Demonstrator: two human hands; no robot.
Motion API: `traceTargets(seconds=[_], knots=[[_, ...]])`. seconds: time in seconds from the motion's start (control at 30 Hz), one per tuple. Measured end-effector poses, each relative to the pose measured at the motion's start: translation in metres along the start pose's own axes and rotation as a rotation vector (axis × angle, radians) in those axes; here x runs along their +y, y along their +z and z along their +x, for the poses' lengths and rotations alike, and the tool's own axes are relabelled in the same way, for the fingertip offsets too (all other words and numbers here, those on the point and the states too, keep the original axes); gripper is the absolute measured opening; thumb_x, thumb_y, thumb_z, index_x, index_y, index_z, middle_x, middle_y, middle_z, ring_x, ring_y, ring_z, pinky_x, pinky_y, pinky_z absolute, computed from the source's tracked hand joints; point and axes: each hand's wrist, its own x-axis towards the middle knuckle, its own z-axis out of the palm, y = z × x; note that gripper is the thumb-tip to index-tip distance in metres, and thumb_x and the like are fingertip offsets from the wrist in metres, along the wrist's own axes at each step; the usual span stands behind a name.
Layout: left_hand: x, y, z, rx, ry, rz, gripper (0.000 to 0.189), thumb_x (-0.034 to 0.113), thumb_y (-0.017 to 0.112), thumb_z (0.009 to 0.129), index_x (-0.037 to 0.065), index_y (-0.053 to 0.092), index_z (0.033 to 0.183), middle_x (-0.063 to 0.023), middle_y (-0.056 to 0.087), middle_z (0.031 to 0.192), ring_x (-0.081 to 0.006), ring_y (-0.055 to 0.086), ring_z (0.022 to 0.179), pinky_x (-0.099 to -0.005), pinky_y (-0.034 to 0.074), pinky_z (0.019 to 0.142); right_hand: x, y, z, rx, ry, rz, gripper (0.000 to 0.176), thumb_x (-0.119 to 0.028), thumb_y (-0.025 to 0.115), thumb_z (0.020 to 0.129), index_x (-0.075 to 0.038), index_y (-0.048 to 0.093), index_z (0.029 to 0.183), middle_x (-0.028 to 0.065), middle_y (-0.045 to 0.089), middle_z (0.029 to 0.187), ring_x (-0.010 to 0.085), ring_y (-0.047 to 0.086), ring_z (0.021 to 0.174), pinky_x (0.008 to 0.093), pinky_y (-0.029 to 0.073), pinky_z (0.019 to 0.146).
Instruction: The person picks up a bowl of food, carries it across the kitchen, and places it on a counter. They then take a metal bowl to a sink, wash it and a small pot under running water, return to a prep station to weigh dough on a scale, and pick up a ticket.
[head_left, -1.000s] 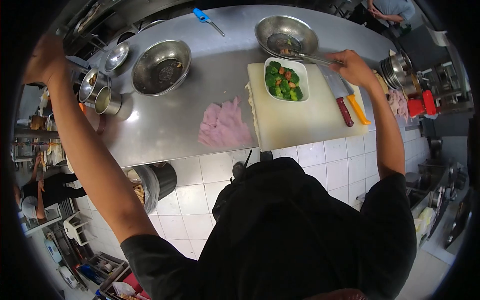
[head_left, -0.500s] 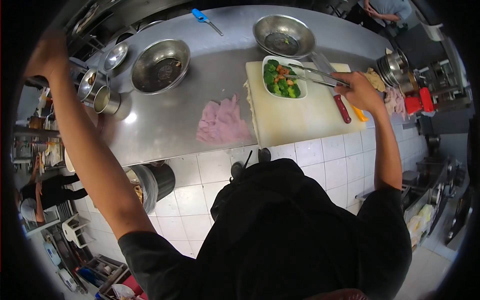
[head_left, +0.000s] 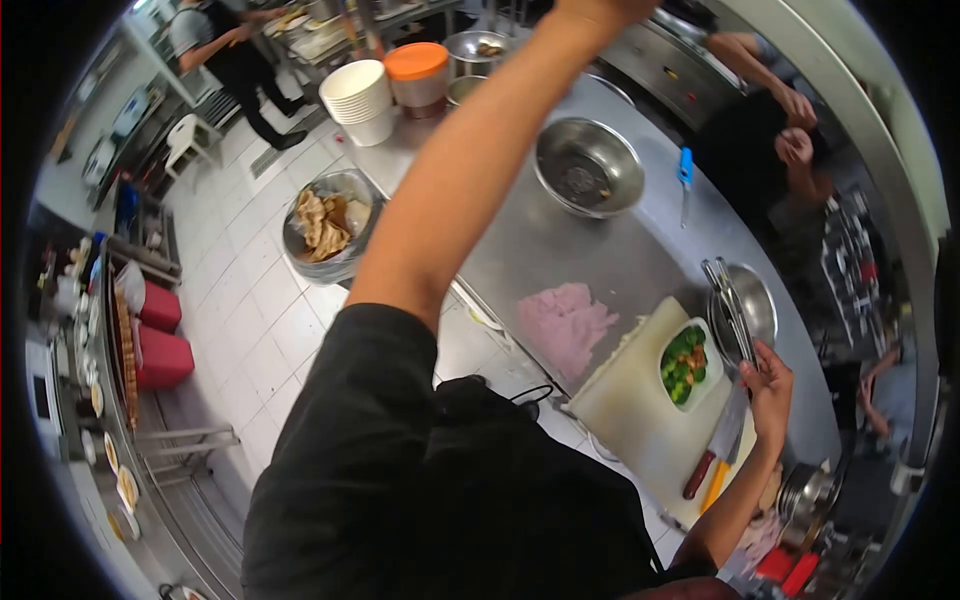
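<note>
Near me, the person's right hand (head_left: 768, 395) grips long silver metal tongs (head_left: 739, 322) over a round steel bowl (head_left: 761, 297). Just beside, on a pale cutting board (head_left: 630, 412), a white rectangular dish (head_left: 713, 366) holds green broccoli (head_left: 681, 382); a low swing might tip it. Whether the raised left hand (head_left: 608, 8) grips anything, I can't tell.

The bare right hand (head_left: 770, 390) gripped silver metal tongs (head_left: 733, 312), which overlapped a round steel bowl (head_left: 762, 298) in view. A white rounded dish (head_left: 712, 376) of green broccoli (head_left: 682, 368) stood on the off-white rectangular cutting board (head_left: 635, 420). The left hand (head_left: 605, 8) was partly cropped.
</note>
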Motion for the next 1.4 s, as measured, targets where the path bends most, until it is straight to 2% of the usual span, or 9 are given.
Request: traceTargets(seconds=[0.27, 0.33, 0.37, 0.5, 0.83, 1.07, 1.13, 1.3, 1.4], knots=[[-0.009, 0.001, -0.001, 0.07, -0.039, -0.119, 0.014, 0.014, 0.051, 0.083, 0.001, 0.05, 0.08, -0.0182, 0.047, 0.079, -0.0368, 0.047, 0.081, -0.0468, 0.037, 0.078, -0.138, 0.168, 0.117, -0.292, -0.193, 0.017, 0.037, -0.001, 0.063, 0.083, 0.005, 0.056, 0.118, 0.0036, 0.063, 0.086, 0.0061, 0.053, 0.065, 0.0204, 0.04, 0.054], [-0.021, 0.03, -0.01, 0.229, -0.033, -0.039, 0.02, 0.025, 0.062, 0.066, 0.007, 0.055, 0.066, -0.0095, 0.05, 0.069, -0.0283, 0.05, 0.072, -0.0415, 0.04, 0.075, -0.149, 0.224, 0.167, -0.405, -0.329, 0.035, 0.035, -0.005, 0.064, 0.083, 0.005, 0.057, 0.116, 0.0028, 0.063, 0.083, 0.0064, 0.054, 0.065, 0.0223, 0.041, 0.055], [-0.025, 0.042, -0.016, 0.288, -0.043, -0.023, 0.022, 0.029, 0.066, 0.06, 0.01, 0.056, 0.06, -0.0073, 0.052, 0.065, -0.0257, 0.052, 0.069, -0.0401, 0.041, 0.074, -0.161, 0.253, 0.184, -0.306, -0.476, -0.033, 0.038, -0.008, 0.066, 0.082, 0.004, 0.057, 0.117, 0.0025, 0.062, 0.08, 0.0062, 0.054, 0.065, 0.0211, 0.041, 0.055], [-0.018, 0.039, -0.015, 0.3, -0.081, -0.123, 0.019, 0.028, 0.063, 0.059, 0.009, 0.057, 0.058, -0.0093, 0.053, 0.065, -0.0259, 0.052, 0.069, -0.0428, 0.041, 0.076, -0.229, 0.342, 0.225, -0.395, -0.11, -0.049, 0.038, -0.013, 0.069, 0.078, 0.004, 0.06, 0.11, 0.0043, 0.063, 0.073, 0.0103, 0.057, 0.06, 0.0254, 0.044, 0.054], [-0.007, 0.035, -0.019, 0.249, -0.238, -0.312, 0.017, 0.023, 0.061, 0.067, 0.007, 0.057, 0.067, -0.0117, 0.054, 0.071, -0.0283, 0.052, 0.073, -0.0426, 0.04, 0.075, -0.264, 0.444, 0.346, -0.15, -0.419, -0.483, 0.028, -0.026, 0.07, 0.074, -0.003, 0.071, 0.09, 0.0126, 0.067, 0.071, 0.0233, 0.065, 0.066, 0.036, 0.051, 0.063], [0.001, 0.01, -0.01, 0.083, -0.204, -0.351, 0.014, 0.018, 0.06, 0.074, 0.004, 0.057, 0.074, -0.0134, 0.054, 0.076, -0.0303, 0.052, 0.075, -0.0421, 0.039, 0.075, -0.214, 0.371, 0.28, 0.193, -0.379, -0.196, 0.021, -0.023, 0.059, 0.087, -0.008, 0.07, 0.098, 0.0157, 0.069, 0.09, 0.0196, 0.065, 0.083, 0.0339, 0.049, 0.076], [-0.001, -0.002, -0.006, 0.047, -0.134, -0.33, 0.014, 0.017, 0.059, 0.076, 0.004, 0.056, 0.076, -0.0139, 0.054, 0.077, -0.0309, 0.052, 0.076, -0.0419, 0.039, 0.075, -0.212, 0.314, 0.189, 0.318, -0.193, -0.076, 0.026, -0.021, 0.061, 0.089, -0.003, 0.068, 0.105, 0.007, 0.068, 0.082, 0.0125, 0.06, 0.073, 0.0282, 0.048, 0.067], [-0.013, -0.003, 0.001, 0.059, 0.051, -0.287, 0.012, 0.014, 0.058, 0.08, 0.002, 0.056, 0.082, -0.0152, 0.054, 0.08, -0.0323, 0.052, 0.078, -0.0416, 0.039, 0.075, -0.073, 0.181, 0.024, 0.897, 0.025, -0.028, 0.02, -0.01, 0.061, 0.085, 0.002, 0.068, 0.1, 0.0123, 0.07, 0.086, 0.0155, 0.063, 0.077, 0.028, 0.049, 0.072], [-0.025, 0.008, -0.003, 0.16, 0.164, -0.256, 0.016, 0.018, 0.058, 0.084, 0.002, 0.059, 0.081, -0.014, 0.058, 0.079, -0.0292, 0.055, 0.075, -0.0405, 0.04, 0.073, 0.011, 0.143, -0.068, 1.14, 0.482, -0.153, 0.021, -0.014, 0.061, 0.084, 0.003, 0.068, 0.094, 0.0104, 0.065, 0.076, 0.0111, 0.058, 0.062, 0.0268, 0.047, 0.057]])
